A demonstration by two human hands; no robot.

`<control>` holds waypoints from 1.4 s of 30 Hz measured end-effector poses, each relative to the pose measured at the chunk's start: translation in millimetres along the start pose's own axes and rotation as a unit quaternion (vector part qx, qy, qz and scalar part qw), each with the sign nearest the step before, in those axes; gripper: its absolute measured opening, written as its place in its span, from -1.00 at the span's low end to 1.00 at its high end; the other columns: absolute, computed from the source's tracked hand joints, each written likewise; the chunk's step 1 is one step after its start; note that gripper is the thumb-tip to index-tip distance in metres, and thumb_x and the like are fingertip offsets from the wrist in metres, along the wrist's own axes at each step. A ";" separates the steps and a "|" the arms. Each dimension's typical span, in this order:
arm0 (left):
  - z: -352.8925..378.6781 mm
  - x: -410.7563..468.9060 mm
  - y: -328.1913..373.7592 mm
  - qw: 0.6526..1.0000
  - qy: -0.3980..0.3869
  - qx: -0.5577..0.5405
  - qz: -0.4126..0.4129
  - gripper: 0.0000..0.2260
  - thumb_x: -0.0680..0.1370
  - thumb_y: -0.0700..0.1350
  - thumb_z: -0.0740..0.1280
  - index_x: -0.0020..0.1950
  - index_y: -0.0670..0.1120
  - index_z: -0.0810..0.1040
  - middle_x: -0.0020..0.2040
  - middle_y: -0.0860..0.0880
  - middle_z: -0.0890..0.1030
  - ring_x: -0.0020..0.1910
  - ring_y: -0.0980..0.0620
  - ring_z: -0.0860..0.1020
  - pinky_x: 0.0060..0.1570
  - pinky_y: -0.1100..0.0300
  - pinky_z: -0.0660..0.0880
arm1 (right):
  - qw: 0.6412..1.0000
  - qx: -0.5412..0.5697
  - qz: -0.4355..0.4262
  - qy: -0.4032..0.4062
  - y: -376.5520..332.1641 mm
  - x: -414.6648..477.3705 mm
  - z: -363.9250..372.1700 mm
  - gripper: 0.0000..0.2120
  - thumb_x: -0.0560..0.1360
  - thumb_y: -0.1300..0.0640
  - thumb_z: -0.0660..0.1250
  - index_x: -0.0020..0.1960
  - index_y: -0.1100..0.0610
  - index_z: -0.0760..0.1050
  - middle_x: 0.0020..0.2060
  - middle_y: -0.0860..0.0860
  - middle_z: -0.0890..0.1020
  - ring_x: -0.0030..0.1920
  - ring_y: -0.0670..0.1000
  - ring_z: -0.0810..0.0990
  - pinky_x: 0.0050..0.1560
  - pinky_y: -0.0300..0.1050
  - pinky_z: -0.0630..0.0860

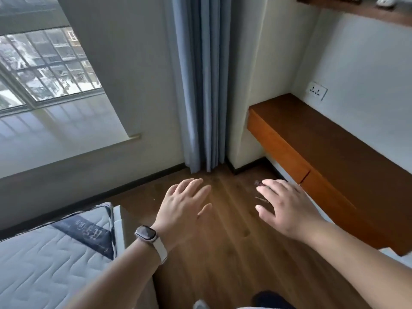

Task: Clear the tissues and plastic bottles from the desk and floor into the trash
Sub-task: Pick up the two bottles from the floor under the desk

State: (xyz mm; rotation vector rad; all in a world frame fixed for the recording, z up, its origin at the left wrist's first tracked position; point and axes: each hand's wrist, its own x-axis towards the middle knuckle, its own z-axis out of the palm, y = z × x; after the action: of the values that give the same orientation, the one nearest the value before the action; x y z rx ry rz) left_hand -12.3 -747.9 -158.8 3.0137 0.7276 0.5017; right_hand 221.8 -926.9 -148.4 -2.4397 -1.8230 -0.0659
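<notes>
My left hand (182,208) hovers over the wooden floor (223,253) with fingers spread and nothing in it; a watch sits on its wrist. My right hand (283,206) is stretched out beside it, fingers straight and empty. Just past its fingertips a small dark scrap (258,182) lies on the floor; I cannot tell what it is. The brown wall-mounted desk (323,139) on the right shows a bare top. No tissue, bottle or trash bin is in view.
A bare mattress (51,259) fills the lower left. Blue curtains (205,85) hang in the corner ahead, with a window (44,68) to the left. A wall socket (317,91) sits above the desk, and a wooden shelf (361,7) is at the top right.
</notes>
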 end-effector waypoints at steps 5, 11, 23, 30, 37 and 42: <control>16.9 38.1 -27.4 0.999 -0.010 -0.023 0.025 -0.61 0.55 0.15 0.22 0.32 0.02 0.51 0.29 0.00 0.54 0.31 -0.06 0.48 0.19 -0.03 0.47 | 0.999 -0.010 0.043 -0.016 5.2 34.3 0.0 -0.49 0.51 -0.21 0.09 0.27 0.07 0.52 0.25 0.05 0.55 0.25 0.08 0.50 0.24 0.06 0.43; 42.5 93.2 -58.2 0.998 -0.048 -0.026 0.043 -0.60 0.55 0.15 0.25 0.33 0.02 0.50 0.31 0.00 0.53 0.32 -0.06 0.47 0.23 -0.05 0.46 | 0.996 0.016 0.080 -0.032 28.1 90.2 30.7 -0.48 0.51 -0.22 0.09 0.30 0.06 0.49 0.28 0.04 0.52 0.29 0.09 0.46 0.26 0.08 0.41; 82.1 291.8 -109.2 0.994 -0.088 -0.006 0.058 -0.61 0.55 0.17 0.19 0.31 0.05 0.51 0.27 0.04 0.56 0.26 -0.05 0.50 0.19 -0.05 0.50 | 0.991 0.079 0.106 -0.031 119.6 259.5 60.1 -0.48 0.52 -0.22 0.07 0.29 0.06 0.49 0.28 0.04 0.52 0.29 0.10 0.47 0.24 0.10 0.43; 111.9 385.1 -76.1 0.985 -0.114 -0.025 0.126 -0.60 0.57 0.16 0.20 0.35 0.05 0.50 0.31 0.01 0.55 0.32 -0.06 0.48 0.25 -0.08 0.48 | 0.982 0.076 0.168 -0.046 188.9 275.5 52.2 -0.48 0.54 -0.23 0.04 0.32 0.04 0.46 0.31 0.01 0.48 0.29 0.11 0.47 0.23 0.11 0.46; 141.3 443.9 -44.8 0.961 -0.148 -0.023 0.234 -0.62 0.58 0.15 0.23 0.36 0.07 0.48 0.32 0.05 0.54 0.34 -0.03 0.46 0.27 -0.06 0.45 | 0.954 0.086 0.281 -0.060 223.6 250.2 59.8 -0.44 0.55 -0.28 -0.04 0.39 -0.02 0.37 0.39 -0.04 0.40 0.39 0.06 0.36 0.39 0.08 0.32; 157.5 470.0 -14.0 0.935 -0.186 -0.030 0.300 -0.57 0.58 0.21 0.10 0.38 0.10 0.43 0.33 0.06 0.50 0.36 0.00 0.43 0.35 -0.05 0.35 | 0.930 0.082 0.354 -0.047 227.6 228.9 62.6 -0.52 0.53 -0.25 0.09 0.29 0.01 0.45 0.30 -0.02 0.49 0.32 0.07 0.45 0.33 0.07 0.36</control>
State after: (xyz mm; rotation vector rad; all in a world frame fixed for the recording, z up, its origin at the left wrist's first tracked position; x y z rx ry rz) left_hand 425.4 -514.8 -165.3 3.0836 -0.2361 -0.0670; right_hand 503.7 -766.0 -201.2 -2.8353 -0.8230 0.2480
